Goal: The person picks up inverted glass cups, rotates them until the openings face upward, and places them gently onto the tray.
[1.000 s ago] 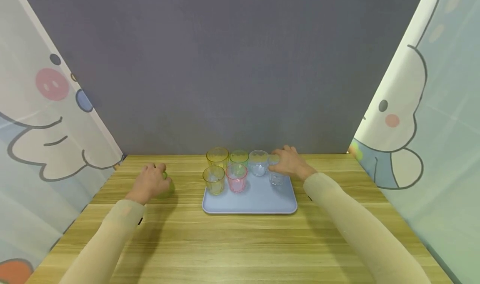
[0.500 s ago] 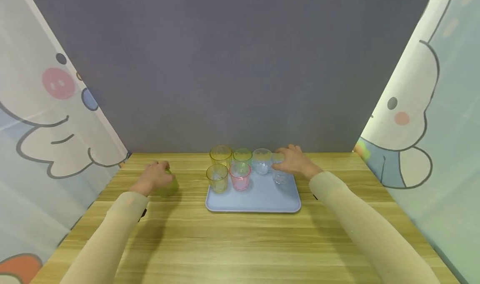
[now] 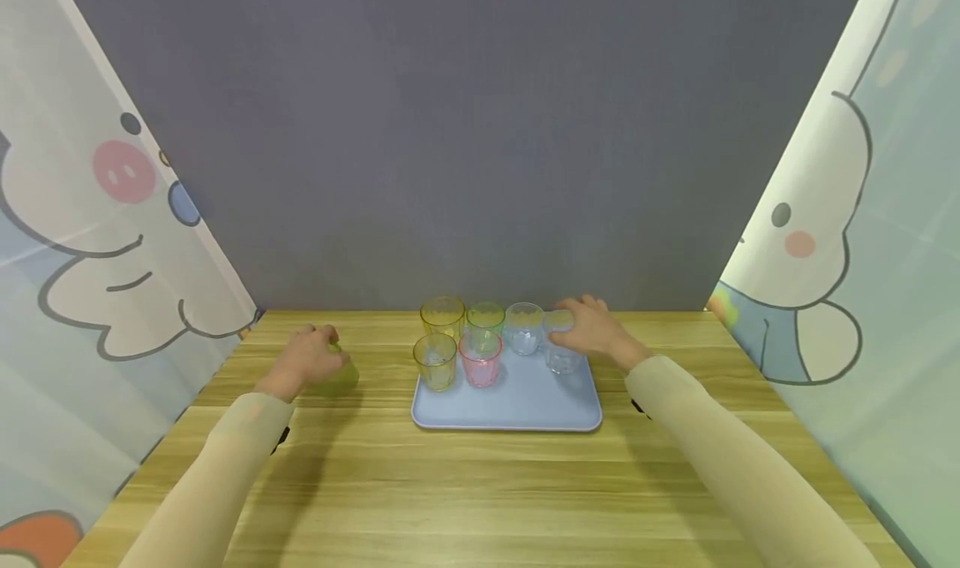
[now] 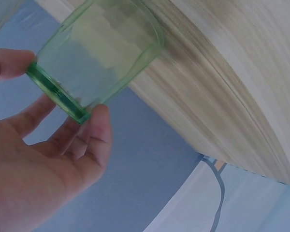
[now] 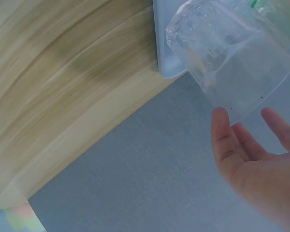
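Observation:
In the head view my left hand (image 3: 306, 360) is left of the tray, over a green glass (image 3: 345, 378) that stands mouth down on the table. The left wrist view shows its fingertips pinching the narrow end of this green glass (image 4: 96, 53). My right hand (image 3: 592, 331) hangs over a clear glass (image 3: 561, 360) at the right of the pale blue tray (image 3: 517, 410). From the right wrist, one fingertip is right at the rim of the clear glass (image 5: 246, 72), while another finger stands apart from it, the hand loosely spread.
Other glasses share the tray: a yellow one (image 3: 444, 311) at the back, an amber one (image 3: 435, 364) in front, a pink one (image 3: 481, 360), a green one (image 3: 486, 314) and another clear one (image 3: 523, 335). A grey wall (image 3: 480, 176) rises behind the wooden table (image 3: 480, 493).
The head camera has shifted slightly. My left hand has moved a little off the green glass's side, showing more of it; my right hand stays by the clear glass.

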`<state>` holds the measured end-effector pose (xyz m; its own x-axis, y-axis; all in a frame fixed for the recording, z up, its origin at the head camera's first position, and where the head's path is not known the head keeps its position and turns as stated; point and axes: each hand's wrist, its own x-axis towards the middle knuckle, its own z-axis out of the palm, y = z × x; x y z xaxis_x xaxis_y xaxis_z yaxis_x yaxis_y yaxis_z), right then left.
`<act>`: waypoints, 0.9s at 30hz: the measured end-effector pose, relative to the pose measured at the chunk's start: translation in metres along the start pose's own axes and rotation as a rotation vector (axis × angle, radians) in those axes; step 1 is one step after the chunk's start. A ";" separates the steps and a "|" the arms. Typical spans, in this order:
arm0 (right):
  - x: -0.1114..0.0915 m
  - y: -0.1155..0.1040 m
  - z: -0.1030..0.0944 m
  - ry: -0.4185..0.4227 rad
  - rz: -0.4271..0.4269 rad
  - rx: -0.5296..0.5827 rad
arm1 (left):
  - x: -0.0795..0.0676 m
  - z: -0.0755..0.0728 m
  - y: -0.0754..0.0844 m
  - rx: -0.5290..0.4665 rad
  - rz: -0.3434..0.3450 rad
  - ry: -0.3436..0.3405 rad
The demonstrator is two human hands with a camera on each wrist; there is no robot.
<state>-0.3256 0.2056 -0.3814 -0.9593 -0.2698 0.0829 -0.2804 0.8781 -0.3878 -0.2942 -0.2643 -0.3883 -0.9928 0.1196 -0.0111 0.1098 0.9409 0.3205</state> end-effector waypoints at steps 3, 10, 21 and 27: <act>-0.002 0.001 -0.001 0.016 0.000 0.007 | -0.001 -0.001 0.001 -0.003 0.015 0.009; -0.007 -0.002 0.000 0.045 0.028 0.015 | -0.004 0.000 0.005 -0.022 0.037 0.019; -0.017 -0.006 0.004 0.088 0.046 0.028 | -0.007 0.004 0.008 -0.082 0.073 0.034; -0.022 -0.007 0.004 0.101 0.054 0.053 | -0.008 0.007 0.011 -0.097 0.100 0.060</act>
<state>-0.3022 0.2040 -0.3843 -0.9719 -0.1794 0.1521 -0.2293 0.8671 -0.4423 -0.2849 -0.2528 -0.3918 -0.9785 0.1898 0.0811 0.2063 0.8898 0.4071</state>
